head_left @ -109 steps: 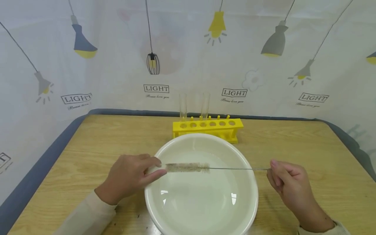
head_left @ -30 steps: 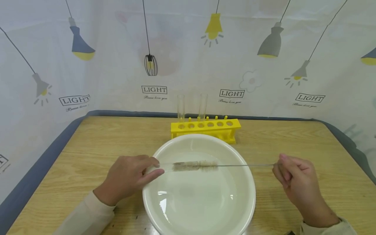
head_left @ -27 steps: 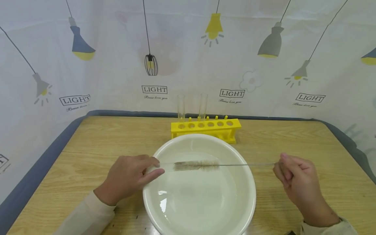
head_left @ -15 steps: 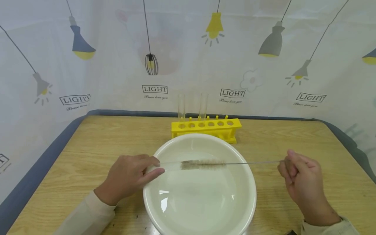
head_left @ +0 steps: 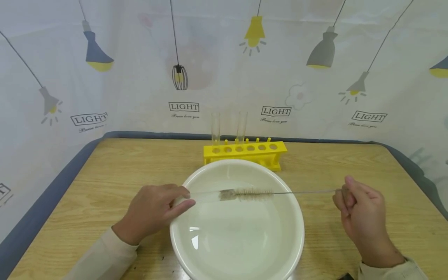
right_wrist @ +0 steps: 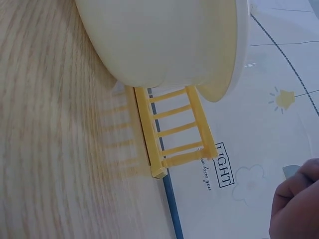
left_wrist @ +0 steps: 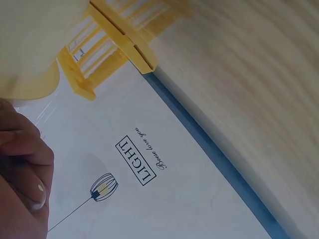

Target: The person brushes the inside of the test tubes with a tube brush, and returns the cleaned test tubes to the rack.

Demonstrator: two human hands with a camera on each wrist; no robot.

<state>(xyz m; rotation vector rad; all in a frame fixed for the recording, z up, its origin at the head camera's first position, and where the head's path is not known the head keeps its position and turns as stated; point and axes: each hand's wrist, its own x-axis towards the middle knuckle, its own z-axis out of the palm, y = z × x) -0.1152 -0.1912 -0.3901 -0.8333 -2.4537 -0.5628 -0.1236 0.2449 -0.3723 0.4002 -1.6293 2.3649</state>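
Across the top of a white basin (head_left: 238,241) lies a clear test tube (head_left: 206,197), its closed end to the left. My left hand (head_left: 154,210) grips that end between thumb and fingers. A test tube brush (head_left: 253,194) with pale bristles sits partly in the tube's mouth; its tip is inside and the rest of the bristles are outside. On the right, my right hand (head_left: 364,217) pinches the end of the brush's thin wire handle (head_left: 308,192). In the wrist views, parts of my left hand (left_wrist: 25,174) and right hand (right_wrist: 299,204) show at the edges.
Behind the basin stands a yellow test tube rack (head_left: 245,149) with two upright clear tubes (head_left: 241,128). Water appears to lie in the basin. A printed curtain (head_left: 140,77) rises behind the wooden table (head_left: 350,171). A small dark object (head_left: 346,277) shows at the bottom edge.
My right hand has moved to the right, drawing the brush most of the way out of the tube. My left hand and the tube have stayed nearly still.
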